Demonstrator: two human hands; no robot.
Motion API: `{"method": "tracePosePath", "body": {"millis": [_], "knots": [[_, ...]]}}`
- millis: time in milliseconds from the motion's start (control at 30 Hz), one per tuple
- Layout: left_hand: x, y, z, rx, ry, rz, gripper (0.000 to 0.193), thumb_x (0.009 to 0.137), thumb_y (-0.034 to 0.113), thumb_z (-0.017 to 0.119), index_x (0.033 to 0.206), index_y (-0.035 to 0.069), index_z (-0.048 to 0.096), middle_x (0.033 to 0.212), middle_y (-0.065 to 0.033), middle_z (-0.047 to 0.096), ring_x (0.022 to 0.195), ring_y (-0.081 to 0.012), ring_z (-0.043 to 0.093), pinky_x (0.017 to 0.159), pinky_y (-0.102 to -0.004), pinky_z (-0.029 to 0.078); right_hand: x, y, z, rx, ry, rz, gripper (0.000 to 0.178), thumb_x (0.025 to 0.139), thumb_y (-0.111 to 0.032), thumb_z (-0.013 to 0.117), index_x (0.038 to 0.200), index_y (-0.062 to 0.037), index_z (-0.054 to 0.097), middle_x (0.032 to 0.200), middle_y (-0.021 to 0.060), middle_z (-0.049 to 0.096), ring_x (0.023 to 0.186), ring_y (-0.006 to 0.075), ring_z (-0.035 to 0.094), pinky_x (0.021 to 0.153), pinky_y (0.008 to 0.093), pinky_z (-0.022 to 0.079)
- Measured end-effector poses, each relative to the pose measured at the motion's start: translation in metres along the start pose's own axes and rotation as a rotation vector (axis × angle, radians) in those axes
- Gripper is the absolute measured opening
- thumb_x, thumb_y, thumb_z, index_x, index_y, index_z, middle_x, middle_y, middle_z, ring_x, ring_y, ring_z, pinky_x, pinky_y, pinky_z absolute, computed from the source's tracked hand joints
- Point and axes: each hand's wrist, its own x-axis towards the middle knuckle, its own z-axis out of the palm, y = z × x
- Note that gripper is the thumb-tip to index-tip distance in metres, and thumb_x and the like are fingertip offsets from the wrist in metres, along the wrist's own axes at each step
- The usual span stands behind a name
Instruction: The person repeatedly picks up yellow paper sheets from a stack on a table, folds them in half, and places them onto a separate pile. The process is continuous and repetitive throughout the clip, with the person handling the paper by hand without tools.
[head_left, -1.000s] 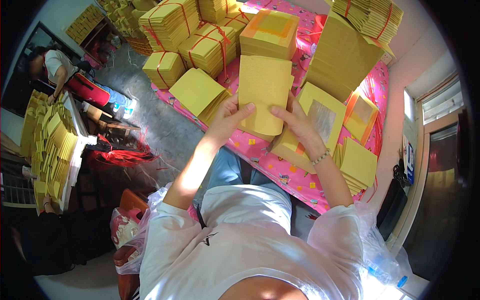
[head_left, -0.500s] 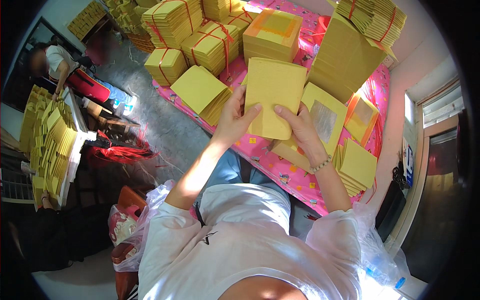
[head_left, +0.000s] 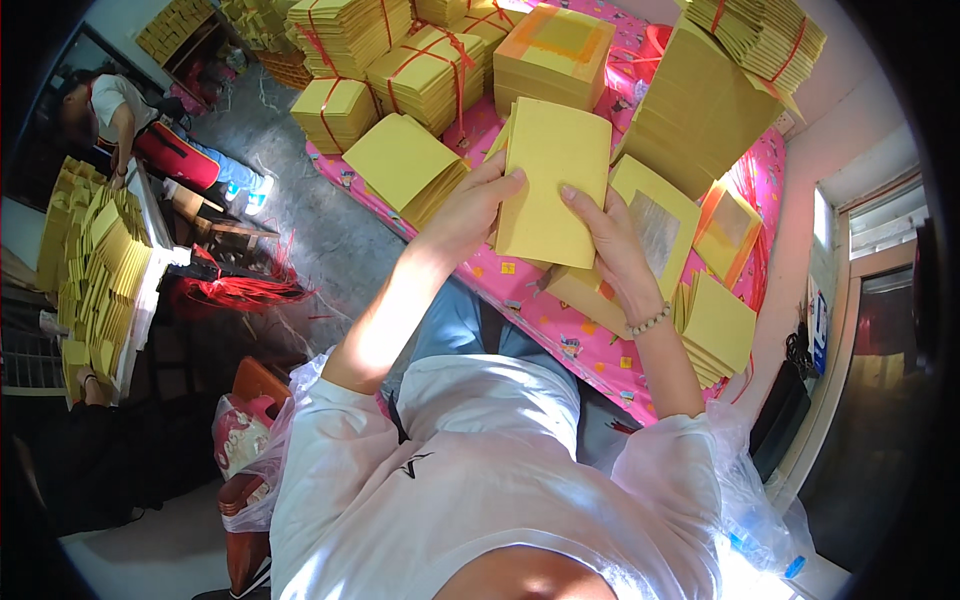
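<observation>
Between my two hands is a yellow paper packet (head_left: 555, 185), tilted with its broad face toward me. How many sheets make it up I cannot tell. My left hand (head_left: 468, 208) grips its left edge, thumb at the front and fingers behind. My right hand (head_left: 618, 240) holds the right edge, its thumb lying on the front face; a beaded bracelet circles that wrist. Just left of the packet lies a folded stack of yellow paper (head_left: 400, 160). To its right, partly covered by my hand, is a yellow sheet with a silvery square (head_left: 655, 235).
A pink patterned cloth (head_left: 520, 310) covers the table. Behind stand red-tied yellow bundles (head_left: 425, 80), a tall block with an orange-framed top (head_left: 550, 75), and a leaning yellow pile (head_left: 690, 115). More stacks (head_left: 718, 330) lie at right. Leftward, a person (head_left: 125, 120) bends over another paper-laden table (head_left: 140, 290).
The packet has shifted slightly up and to the right and turned a little, showing more of its left edge. Both thumbs have moved higher on it.
</observation>
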Motion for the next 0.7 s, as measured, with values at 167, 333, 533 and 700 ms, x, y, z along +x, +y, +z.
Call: {"method": "tracePosePath", "body": {"millis": [167,333,533,700], "knots": [[-0.001,0.001,0.003,0.019,-0.017,0.018,0.048,0.097,0.008,0.04,0.143,0.003,0.028,0.138,-0.0108,0.044,0.124,-0.0196,0.048,0.102,-0.0344,0.04,0.0,0.0,-0.002,-0.001,-0.016,0.012,0.048,0.086,-0.018,0.067,0.124,0.0038,0.047,0.116,0.0117,0.059,0.104,0.0164,0.059,0.087,0.0285,0.049],[-0.001,-0.001,0.003,0.046,-0.01,0.032,0.049,0.096,0.006,0.039,0.144,0.005,0.028,0.139,-0.0106,0.044,0.125,-0.0197,0.047,0.103,-0.0346,0.04,-0.001,-0.001,-0.003,-0.008,-0.028,-0.003,0.049,0.086,-0.016,0.067,0.126,0.0037,0.046,0.117,0.0114,0.059,0.104,0.0161,0.059,0.087,0.0286,0.05],[-0.001,0.001,0.011,0.054,0.058,0.068,0.043,0.096,0.007,0.043,0.137,0.004,0.035,0.133,-0.0093,0.047,0.12,-0.0176,0.049,0.101,-0.0329,0.04,-0.006,-0.005,-0.001,-0.102,0.003,-0.045,0.05,0.086,-0.016,0.068,0.127,0.0018,0.045,0.117,0.0103,0.059,0.104,0.0152,0.059,0.087,0.028,0.049],[-0.011,-0.005,0.031,0.235,0.17,0.292,0.039,0.095,0.007,0.044,0.133,0.003,0.037,0.128,-0.0082,0.048,0.119,-0.0134,0.045,0.1,-0.0296,0.037,-0.012,-0.006,0.003,-0.243,0.017,-0.149,0.05,0.085,-0.015,0.069,0.127,0.0009,0.045,0.117,0.0094,0.059,0.103,0.014,0.059,0.085,0.0274,0.05]]}}
